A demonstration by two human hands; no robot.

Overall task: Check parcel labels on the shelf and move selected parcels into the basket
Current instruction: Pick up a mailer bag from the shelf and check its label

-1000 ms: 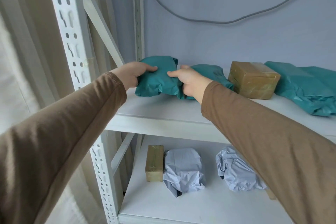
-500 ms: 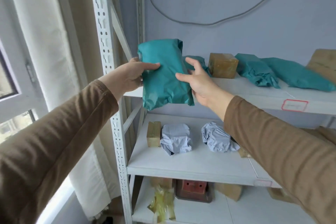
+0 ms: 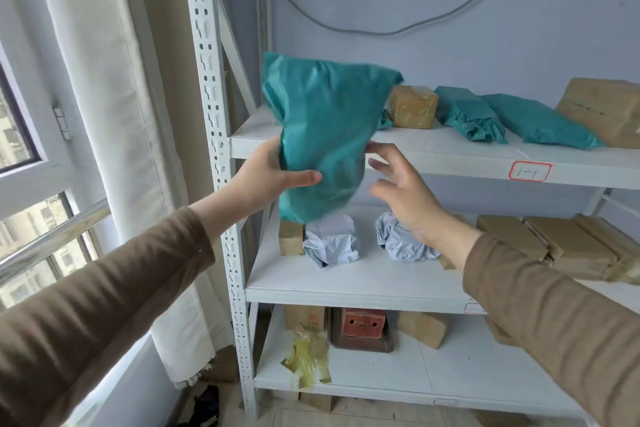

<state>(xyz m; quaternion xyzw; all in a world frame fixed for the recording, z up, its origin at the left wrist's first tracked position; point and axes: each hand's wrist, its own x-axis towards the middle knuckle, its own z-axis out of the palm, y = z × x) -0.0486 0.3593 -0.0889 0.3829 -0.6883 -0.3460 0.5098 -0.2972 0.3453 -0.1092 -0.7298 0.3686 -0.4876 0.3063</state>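
L fingers point(image 3: 304, 178) grasping crinkled teal parcel point(image 3: 325, 121) upright, R fingers point(image 3: 381, 165) spread, released

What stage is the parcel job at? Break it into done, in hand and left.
Done: one teal parcel is off the top shelf. In hand: the left hand holds it upright in its grip; the right hand is open beside it; no label shows on the facing side. Left: two teal parcels and brown boxes remain up there; no basket is in view.
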